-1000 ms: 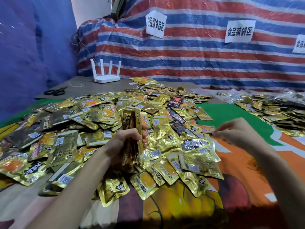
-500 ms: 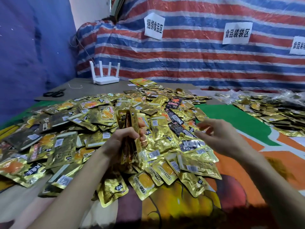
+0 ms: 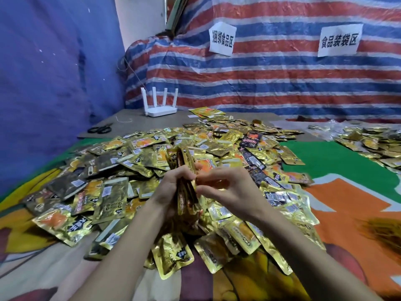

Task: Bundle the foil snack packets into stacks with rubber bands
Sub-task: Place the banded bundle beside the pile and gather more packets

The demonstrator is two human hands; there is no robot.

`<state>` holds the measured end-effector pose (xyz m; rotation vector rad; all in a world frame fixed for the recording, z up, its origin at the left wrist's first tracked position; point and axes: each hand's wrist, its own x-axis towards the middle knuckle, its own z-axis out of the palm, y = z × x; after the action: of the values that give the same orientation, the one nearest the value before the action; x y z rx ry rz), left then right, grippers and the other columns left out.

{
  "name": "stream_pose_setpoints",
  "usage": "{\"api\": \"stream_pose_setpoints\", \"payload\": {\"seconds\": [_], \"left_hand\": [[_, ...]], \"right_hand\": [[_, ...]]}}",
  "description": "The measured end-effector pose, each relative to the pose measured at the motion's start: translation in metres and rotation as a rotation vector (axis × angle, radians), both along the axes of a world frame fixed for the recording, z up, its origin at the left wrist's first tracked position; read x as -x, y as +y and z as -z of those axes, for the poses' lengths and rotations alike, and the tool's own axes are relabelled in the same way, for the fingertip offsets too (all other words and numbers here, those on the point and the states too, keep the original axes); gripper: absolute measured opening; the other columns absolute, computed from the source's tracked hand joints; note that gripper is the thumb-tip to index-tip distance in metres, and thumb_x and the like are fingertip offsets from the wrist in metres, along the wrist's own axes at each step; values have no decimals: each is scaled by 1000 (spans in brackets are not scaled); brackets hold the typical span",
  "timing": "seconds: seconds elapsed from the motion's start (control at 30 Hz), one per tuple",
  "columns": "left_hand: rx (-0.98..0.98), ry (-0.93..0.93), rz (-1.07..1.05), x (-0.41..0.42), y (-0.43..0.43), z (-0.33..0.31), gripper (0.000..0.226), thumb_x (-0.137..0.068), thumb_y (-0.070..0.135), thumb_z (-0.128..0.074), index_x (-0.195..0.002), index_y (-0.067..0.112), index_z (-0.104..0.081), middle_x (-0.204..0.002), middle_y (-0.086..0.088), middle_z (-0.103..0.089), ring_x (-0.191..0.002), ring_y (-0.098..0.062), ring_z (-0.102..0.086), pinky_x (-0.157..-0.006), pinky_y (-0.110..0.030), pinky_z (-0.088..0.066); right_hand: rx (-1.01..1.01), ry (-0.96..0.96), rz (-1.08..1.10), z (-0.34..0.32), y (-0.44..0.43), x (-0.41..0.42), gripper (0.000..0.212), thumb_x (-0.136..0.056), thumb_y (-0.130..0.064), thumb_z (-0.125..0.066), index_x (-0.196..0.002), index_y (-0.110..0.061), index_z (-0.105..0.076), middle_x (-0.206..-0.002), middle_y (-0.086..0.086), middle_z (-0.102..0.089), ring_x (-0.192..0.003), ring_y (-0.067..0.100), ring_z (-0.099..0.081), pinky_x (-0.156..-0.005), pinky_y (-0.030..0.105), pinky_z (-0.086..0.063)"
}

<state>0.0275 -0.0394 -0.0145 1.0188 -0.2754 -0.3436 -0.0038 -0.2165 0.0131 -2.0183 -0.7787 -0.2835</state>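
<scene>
Above packet pile [image 3: 134, 170] | left hand [image 3: 173, 187] clamps upright stack [image 3: 184, 161] — right hand [image 3: 227, 187] pinching its edge

Single head-worn view, facing forward and down, close over packet-strewn table [image 3: 338, 161]

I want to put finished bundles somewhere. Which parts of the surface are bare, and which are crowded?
Bare: the green and orange cloth between the main packet pile and the smaller pile at far right; the grey board near the scissors and router. Crowded: everything around both hands.
</scene>
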Motion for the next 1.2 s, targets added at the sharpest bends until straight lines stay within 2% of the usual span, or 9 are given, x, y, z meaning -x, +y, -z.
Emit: {"api": "stream_pose_setpoints", "payload": {"seconds": [0.13,0.23,0.37,0.5,0.57,0.7,0.8,1.0,1.2], "left_hand": [[-19,-29,-17,-1,-3,0,23,-63,14,-65,-84,12,-75,-79,-7,-60,-66,-20,-55,-54,-28,-48],[-42,-12,-76,1,-3,-1,31,-68,10,-57,-97,6,-66,-73,-7,-61,-59,-19,-58,-51,-29,-51],[-24,42,-80,2,-6,-4,31,-67,12,-57,-97,5,-62,-78,-10,-56,-66,-23,-52,-64,-34,-44],[116,107,-29,1,-6,-7,34,-65,8,-55,-99,5,-49,-77,-4,-49,-67,-18,-47,-65,-34,-46],[121,132,23,2,-7,-7,38,-63,7,-57,-99,7,-46,-77,-4,-47,-67,-18,-46,-68,-33,-42],[129,172,41,3,-11,-9,41,-60,7,-58,-99,9,-44,-77,-6,-47,-67,-18,-45,-68,-33,-40],[143,152,62,4,-10,-9,33,-63,8,-58,-95,7,-49,-79,-5,-46,-68,-18,-45,-69,-33,-40],[17,85,-70,3,-2,-12,19,-64,15,-59,-68,8,-76,-72,-5,-56,-59,-18,-50,-57,-30,-46],[309,35,-324,2,1,-14,15,-62,11,-61,-77,14,-61,-74,-1,-51,-63,-14,-48,-66,-29,-42]], "right_hand": [[-192,181,60,7,10,-4,14,-80,-14,-84,-93,-11,-82,-100,-2,-78,-112,-7,-64,-92,25,-57],[-122,192,102,6,14,-6,6,-86,-14,-78,-81,-14,-81,-71,-18,-71,-75,-17,-60,-66,8,-47],[-128,247,80,4,16,-7,26,-96,-16,-61,-75,-3,-70,-71,-11,-64,-60,-2,-55,-55,16,-42],[-675,483,-134,-3,12,-12,41,-92,-11,-45,-59,-17,-69,-72,-1,-69,-71,8,-64,-67,25,-50],[-876,628,-282,-4,12,-12,26,-77,-19,-52,-54,-20,-64,-69,2,-64,-73,18,-64,-72,28,-52],[-1277,799,-468,1,9,-19,20,-82,-10,-51,-76,-9,-70,-81,4,-65,-60,14,-55,-68,29,-56],[-1126,701,-365,5,9,-25,36,-85,-1,-60,-115,-16,-74,-115,3,-74,-57,8,-61,-41,16,-47],[-834,463,-209,14,13,-26,67,-74,-10,-87,-135,-25,-64,-133,3,-66,-109,34,-71,-67,44,-63],[-519,371,1,16,18,-10,92,-58,-38,-94,-141,-43,-54,-138,-9,-59,-122,14,-62,-86,52,-60]]}}
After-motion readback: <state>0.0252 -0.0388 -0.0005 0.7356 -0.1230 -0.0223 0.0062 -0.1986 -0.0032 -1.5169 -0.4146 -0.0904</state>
